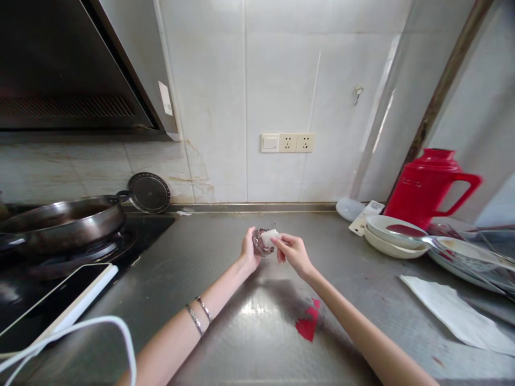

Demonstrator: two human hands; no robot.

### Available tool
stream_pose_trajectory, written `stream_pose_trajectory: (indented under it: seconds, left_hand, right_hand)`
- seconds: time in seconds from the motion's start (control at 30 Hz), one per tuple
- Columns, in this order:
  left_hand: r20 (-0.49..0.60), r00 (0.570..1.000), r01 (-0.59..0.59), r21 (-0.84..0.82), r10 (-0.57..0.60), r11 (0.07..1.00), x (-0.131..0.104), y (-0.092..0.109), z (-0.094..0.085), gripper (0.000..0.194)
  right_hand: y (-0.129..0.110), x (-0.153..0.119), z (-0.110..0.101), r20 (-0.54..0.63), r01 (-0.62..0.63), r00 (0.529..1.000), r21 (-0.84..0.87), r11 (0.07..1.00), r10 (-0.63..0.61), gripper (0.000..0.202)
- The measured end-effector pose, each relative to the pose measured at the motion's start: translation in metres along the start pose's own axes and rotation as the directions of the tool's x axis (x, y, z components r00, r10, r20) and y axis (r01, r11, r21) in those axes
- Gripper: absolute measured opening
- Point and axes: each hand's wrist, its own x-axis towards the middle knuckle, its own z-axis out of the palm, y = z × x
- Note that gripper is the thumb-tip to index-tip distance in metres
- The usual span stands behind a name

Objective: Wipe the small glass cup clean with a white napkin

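Above the middle of the metal counter [193, 268], my left hand [249, 251] is wrapped round a small, shiny, dark round object [261, 247], perhaps glass or wrapped in clear film. My right hand [293, 253] pinches a small white piece [270, 237] between thumb and fingertips. That white piece lies against the upper right side of the round object. Torn red scraps [308, 324] rest on the counter below my hands. Two metal bracelets circle my left wrist.
On the left are a steel pan [68, 228] on the stove, a phone on a white block [72, 305] and a white cable [116, 320]. At right stand a red thermos [420, 187], stacked bowls [390, 247], plates and a white tissue [454, 311].
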Motion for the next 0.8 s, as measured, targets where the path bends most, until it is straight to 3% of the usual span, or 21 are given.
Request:
stream_pose_trajectory:
  seconds: [0.1, 0.17, 0.23, 0.33, 0.47, 0.67, 0.8]
  left_hand:
    - [-0.074, 0.997, -0.006, -0.049, 0.003, 0.999, 0.003, 0.003, -0.001, 0.024]
    - [-0.078, 0.997, 0.003, -0.063, -0.008, 0.998, 0.003, 0.006, -0.002, 0.023]
    - [-0.068, 0.998, 0.002, -0.067, -0.007, 0.998, 0.002, 0.008, -0.002, 0.023]
    - [-0.050, 0.999, 0.002, -0.063, -0.006, 0.998, 0.002, 0.008, -0.003, 0.023]
    - [-0.030, 0.999, -0.014, -0.052, 0.012, 0.999, 0.004, 0.006, -0.004, 0.023]
    - [0.020, 1.000, 0.009, -0.034, -0.009, 0.999, 0.002, 0.003, -0.006, 0.027]
    - [0.101, 0.994, 0.039, 0.010, -0.040, 0.999, 0.001, 0.000, -0.008, 0.030]
  right_hand:
    - [0.004, 0.008, -0.019, -0.183, 0.049, 0.981, -0.055, 0.997, -0.058, 0.041]
    - [0.011, 0.012, -0.027, -0.326, 0.041, 0.942, -0.113, 0.993, -0.076, 0.039]
    - [0.018, 0.013, -0.028, -0.351, -0.006, 0.936, -0.127, 0.992, -0.039, 0.036]
    - [0.024, 0.011, -0.018, -0.217, -0.145, 0.965, 0.016, 0.989, 0.145, 0.030]
    - [0.022, 0.004, -0.001, -0.004, -0.302, 0.950, 0.255, 0.919, 0.313, 0.027]
    - [0.015, -0.001, 0.007, 0.084, -0.326, 0.944, 0.392, 0.860, 0.320, 0.032]
    - [0.015, -0.002, 0.008, 0.056, -0.289, 0.956, 0.373, 0.882, 0.289, 0.030]
